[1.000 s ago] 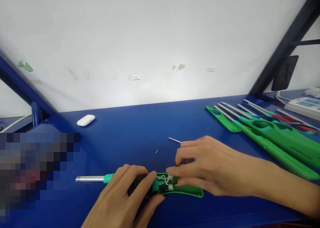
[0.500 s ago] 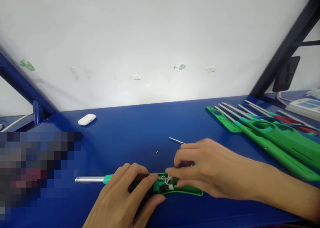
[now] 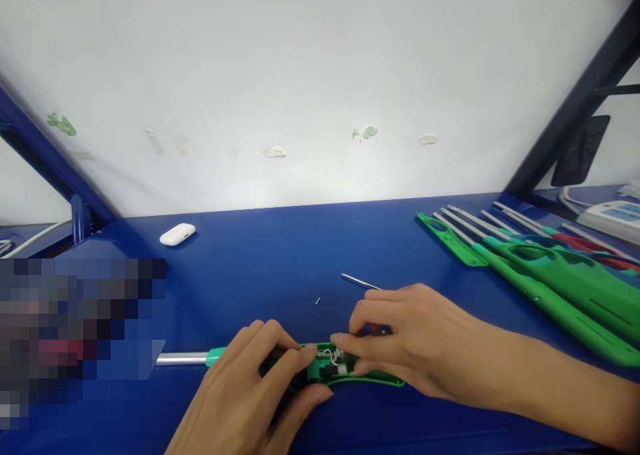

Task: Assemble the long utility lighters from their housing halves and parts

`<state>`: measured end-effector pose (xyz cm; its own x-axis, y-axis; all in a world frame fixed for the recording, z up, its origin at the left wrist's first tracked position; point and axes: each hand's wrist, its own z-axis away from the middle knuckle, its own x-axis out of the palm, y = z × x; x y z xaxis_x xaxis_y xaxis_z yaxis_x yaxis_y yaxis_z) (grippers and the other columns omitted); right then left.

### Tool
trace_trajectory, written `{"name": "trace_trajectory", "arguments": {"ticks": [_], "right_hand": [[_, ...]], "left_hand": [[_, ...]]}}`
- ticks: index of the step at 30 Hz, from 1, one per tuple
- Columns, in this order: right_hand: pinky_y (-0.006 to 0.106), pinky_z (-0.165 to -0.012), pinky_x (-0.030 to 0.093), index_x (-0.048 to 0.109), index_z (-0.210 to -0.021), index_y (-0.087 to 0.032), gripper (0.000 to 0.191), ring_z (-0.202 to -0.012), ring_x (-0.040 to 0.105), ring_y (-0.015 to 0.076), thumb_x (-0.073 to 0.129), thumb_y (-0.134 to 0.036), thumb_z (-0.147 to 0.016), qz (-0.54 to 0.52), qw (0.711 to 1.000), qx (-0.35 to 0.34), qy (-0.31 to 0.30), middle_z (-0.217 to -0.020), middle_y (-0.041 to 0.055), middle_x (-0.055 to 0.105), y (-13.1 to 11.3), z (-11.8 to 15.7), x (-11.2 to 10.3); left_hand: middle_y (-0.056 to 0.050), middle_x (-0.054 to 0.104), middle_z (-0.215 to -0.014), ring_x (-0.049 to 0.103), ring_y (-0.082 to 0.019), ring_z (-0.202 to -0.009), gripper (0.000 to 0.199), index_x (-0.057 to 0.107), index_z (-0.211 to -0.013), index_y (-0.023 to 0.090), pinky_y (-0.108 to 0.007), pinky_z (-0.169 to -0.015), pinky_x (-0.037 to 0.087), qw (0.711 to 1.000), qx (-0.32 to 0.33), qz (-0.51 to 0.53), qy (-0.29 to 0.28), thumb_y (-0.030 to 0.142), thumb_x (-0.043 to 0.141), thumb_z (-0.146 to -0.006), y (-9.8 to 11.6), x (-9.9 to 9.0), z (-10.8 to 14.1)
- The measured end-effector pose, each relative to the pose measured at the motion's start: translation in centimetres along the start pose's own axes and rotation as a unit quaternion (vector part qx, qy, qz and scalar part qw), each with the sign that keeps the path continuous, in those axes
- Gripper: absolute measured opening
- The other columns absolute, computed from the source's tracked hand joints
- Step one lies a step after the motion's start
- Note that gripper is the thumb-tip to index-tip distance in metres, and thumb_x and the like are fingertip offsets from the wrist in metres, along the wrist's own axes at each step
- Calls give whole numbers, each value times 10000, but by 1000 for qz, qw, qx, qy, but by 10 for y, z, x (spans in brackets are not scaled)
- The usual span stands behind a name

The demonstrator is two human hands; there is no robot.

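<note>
A long-necked gas lighter lies with its green handle shell opened, its metal tube pointing left. White wires and a green and black inner part show inside. My left hand is closed around the handle, fingers on the far edge and thumb on the near side. Fingertips of my right hand pinch at the right part of the opened handle; what lies between them is mostly hidden. A thin metal rod runs behind my right hand. Beyond the lighter lies a small screw.
More lighters with green and red handles lie in a pile at the right, beside a loose green half shell. A white rounded case sits at the back left. Pixelation covers the left. A white wall stands behind the blue table.
The whole view has shifted slightly. Both hands keep nearly the same hold on the lighter, and the parts inside look unchanged.
</note>
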<state>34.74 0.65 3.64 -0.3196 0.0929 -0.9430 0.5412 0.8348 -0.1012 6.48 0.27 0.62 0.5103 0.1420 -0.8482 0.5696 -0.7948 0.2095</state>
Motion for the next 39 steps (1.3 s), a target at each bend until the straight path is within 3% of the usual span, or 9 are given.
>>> {"name": "trace_trajectory", "arguments": {"ticks": [8, 15, 19, 22, 26, 33, 39], "right_hand": [[314, -684, 435, 737, -1381, -290, 336, -928, 697, 171, 586, -169, -1107, -50, 993, 69, -76, -1121, 15, 720, -10, 3, -12], [300, -719, 457, 760, -1337, -320, 324, -799, 655, 162, 608, -175, -1091, -58, 992, 91, -62, -1009, 8, 684, -8, 5, -8], [293, -777, 475, 771, -1330, -310, 266, -837, 687, 162, 625, -254, -1116, -81, 993, 84, -35, -995, 10, 725, -4, 8, -1], [282, -811, 492, 800, -1278, -299, 229, -864, 716, 156, 628, -312, -1128, -113, 990, 87, -13, -1018, 9, 774, -3, 10, 2], [289, -809, 499, 816, -1252, -288, 226, -833, 715, 157, 632, -285, -1121, -110, 991, 81, 4, -984, 9, 784, -3, 8, 1], [308, -843, 489, 791, -1258, -286, 282, -896, 697, 161, 599, -159, -1094, -91, 992, 85, -30, -1027, -5, 753, -9, 9, -1], [296, -893, 509, 803, -1246, -325, 270, -960, 705, 150, 601, -206, -1113, -129, 983, 118, -56, -1145, -5, 728, -11, 9, -8]], "left_hand": [[-6, 658, -970, 682, -177, -776, 195, 658, -1150, 263, -328, -712, 621, 1000, 13, -9, 12, 381, 504, -1171, -2, 1, -4], [-14, 663, -975, 671, -201, -821, 253, 677, -1265, 292, -340, -743, 627, 999, 18, -35, 1, 385, 457, -1182, -1, 2, 0], [-36, 688, -1077, 693, -230, -971, 328, 620, -1457, 338, -321, -759, 636, 996, 29, -68, -55, 300, 484, -1161, -1, 3, 5], [-31, 668, -1051, 688, -236, -928, 430, 578, -1518, 347, -351, -750, 648, 993, 30, -75, -89, 238, 572, -1102, -1, 3, 6], [-34, 652, -1034, 682, -241, -888, 519, 527, -1576, 336, -388, -734, 659, 992, 35, -85, -85, 210, 591, -1076, -1, 3, 5], [-28, 663, -1057, 668, -254, -929, 591, 484, -1606, 346, -402, -760, 656, 988, 38, -86, -124, 240, 636, -1045, -3, 2, 6], [-11, 647, -1000, 649, -218, -841, 551, 535, -1565, 358, -391, -752, 653, 991, 46, -86, -95, 181, 619, -1050, 0, -2, 1]]}}
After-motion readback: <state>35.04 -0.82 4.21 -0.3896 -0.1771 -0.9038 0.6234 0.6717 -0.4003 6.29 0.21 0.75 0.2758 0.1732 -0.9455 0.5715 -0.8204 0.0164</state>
